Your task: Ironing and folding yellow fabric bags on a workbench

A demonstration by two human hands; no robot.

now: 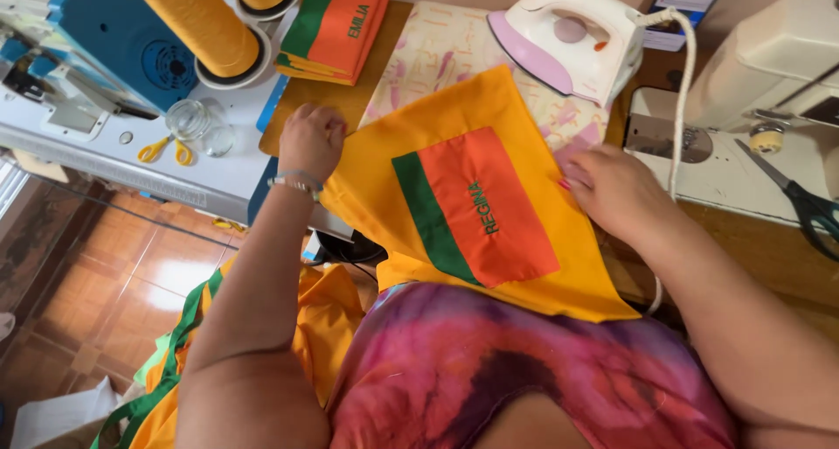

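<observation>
A yellow cloth piece [524, 257] with an orange and green patch [476, 206] bearing embroidered letters lies spread before me on a patterned ironing pad [437, 47]. My left hand [310, 141] presses on its left corner with fingers curled. Flat on the cloth's right edge rests my right hand [616, 191]. Each hand only touches the fabric and grips nothing. A white and lilac iron [564, 40] stands at the back of the pad.
Folded orange and green pieces [336, 25] are stacked at the back. Yellow thread cones [205, 25], small yellow scissors [166, 149] and a glass jar [188, 119] sit on the blue machine at left. A sewing machine [769, 73] and black scissors [808, 206] are at right.
</observation>
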